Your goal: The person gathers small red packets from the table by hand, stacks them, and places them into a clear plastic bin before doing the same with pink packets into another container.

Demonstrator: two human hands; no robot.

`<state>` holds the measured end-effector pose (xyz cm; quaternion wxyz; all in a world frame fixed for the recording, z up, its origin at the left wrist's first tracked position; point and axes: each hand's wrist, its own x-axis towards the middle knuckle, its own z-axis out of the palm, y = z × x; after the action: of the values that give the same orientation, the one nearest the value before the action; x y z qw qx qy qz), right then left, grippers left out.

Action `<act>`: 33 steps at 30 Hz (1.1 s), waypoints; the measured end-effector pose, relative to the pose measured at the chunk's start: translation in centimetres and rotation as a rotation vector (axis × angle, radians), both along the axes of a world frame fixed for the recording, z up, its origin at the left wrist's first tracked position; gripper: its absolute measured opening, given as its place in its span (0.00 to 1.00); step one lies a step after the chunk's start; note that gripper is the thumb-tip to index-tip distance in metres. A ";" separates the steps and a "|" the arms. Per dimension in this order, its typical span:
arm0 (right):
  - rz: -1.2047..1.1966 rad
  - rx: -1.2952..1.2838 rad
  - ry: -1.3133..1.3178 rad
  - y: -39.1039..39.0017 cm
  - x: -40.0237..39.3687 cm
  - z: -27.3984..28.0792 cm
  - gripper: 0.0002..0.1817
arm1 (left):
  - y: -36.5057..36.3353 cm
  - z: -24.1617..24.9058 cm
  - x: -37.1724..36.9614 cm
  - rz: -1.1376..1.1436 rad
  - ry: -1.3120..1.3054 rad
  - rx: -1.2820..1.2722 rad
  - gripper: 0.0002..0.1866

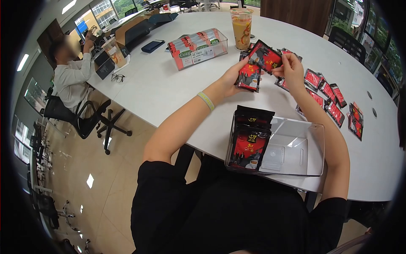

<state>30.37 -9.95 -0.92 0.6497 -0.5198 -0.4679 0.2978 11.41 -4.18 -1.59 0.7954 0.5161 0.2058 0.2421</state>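
Note:
My left hand (235, 77), a yellow-green band on its wrist, is closed on a few red and black coffee sachets (248, 78). Between both hands, above the table, is another red sachet (265, 56); my right hand (292, 71) pinches its right end. Nearer to me stands a clear plastic box (296, 169), with upright coffee sachets (250, 148) in its left part and bare floor showing in its right part. Loose red sachets (313, 79) lie scattered on the table beyond and to the right of my right forearm.
On the white table (169, 95) are a clear box of pink and green packets (198, 48), a drink cup (242, 29), a dark blue wallet (153, 46) and glasses (118, 78). A person (72, 80) sits at the left, near another cup (115, 53).

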 end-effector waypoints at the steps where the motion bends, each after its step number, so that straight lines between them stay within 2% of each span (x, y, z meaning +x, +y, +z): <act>1: -0.040 0.095 -0.140 0.0 0.1 0.2 0.09 | 0.1 -0.2 0.1 0.000 -0.058 -0.059 0.28; 2: -0.080 0.190 -0.281 -0.1 0.3 0.5 0.08 | 0.3 -0.4 0.2 -0.001 -0.115 -0.119 0.31; 4: -0.115 0.172 -0.332 -0.9 -0.2 1.3 0.08 | 0.2 -0.3 0.4 -0.030 -0.125 -0.110 0.33; 6: -0.120 0.348 -0.481 -1.0 -0.4 1.5 0.06 | 0.4 -0.2 0.3 -0.057 -0.154 -0.157 0.34; 7: -0.123 0.347 -0.480 -1.2 -0.6 1.8 0.06 | 0.3 -0.1 0.2 -0.059 -0.153 -0.158 0.34; 9: -0.105 0.761 -1.024 -1.8 -0.8 2.7 0.07 | 0.1 0.1 0.0 -0.102 -0.169 -0.074 0.35; 13: -0.063 0.726 -0.945 -2.9 -1.8 3.9 0.10 | -1.3 0.4 0.6 -0.074 -0.121 0.009 0.33; 15: -0.069 0.748 -0.927 -3.0 -1.5 4.4 0.11 | -2.1 0.6 1.0 0.021 0.037 0.255 0.31; 16: -0.071 0.747 -0.930 -3.2 -1.5 4.6 0.11 | -1.9 0.3 1.2 0.018 0.034 0.255 0.31; 18: -0.049 0.783 -0.960 -3.4 -1.8 4.9 0.10 | -2.1 0.0 1.4 0.053 0.044 0.720 0.30; 19: -0.051 0.781 -0.963 -3.2 -1.8 4.6 0.10 | -2.4 0.3 1.1 0.051 0.086 0.750 0.29; 20: -0.070 0.793 -1.031 -2.8 -1.7 4.0 0.09 | -2.9 0.5 1.1 0.048 0.084 0.749 0.29; 22: -0.078 0.792 -1.108 -2.3 -1.8 2.6 0.07 | -3.9 1.2 1.2 0.025 0.034 0.152 0.24; 23: -0.096 0.791 -1.115 -2.1 -2.1 1.6 0.07 | -2.4 -0.5 1.6 -0.144 -0.072 0.030 0.20; 24: -0.114 0.789 -1.122 -2.1 -2.4 0.6 0.07 | -3.0 -0.3 1.7 -0.149 -0.073 0.028 0.20; 26: -0.109 0.728 -1.117 -1.9 -2.8 -0.6 0.08 | -4.7 0.4 1.7 -0.145 -0.058 0.188 0.18; 30: -0.253 0.737 -1.128 -1.7 -2.7 -0.8 0.07 | -4.1 0.9 1.2 -0.336 0.053 0.347 0.20; 33: -0.309 0.704 -1.122 -2.0 -2.4 -0.6 0.06 | -3.2 -0.3 1.8 -0.264 0.170 0.411 0.20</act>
<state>27.92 -11.91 -1.53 0.4742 -0.4140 -0.7236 -0.2833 13.25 -7.36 -1.86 0.6784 0.7077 0.1493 0.1288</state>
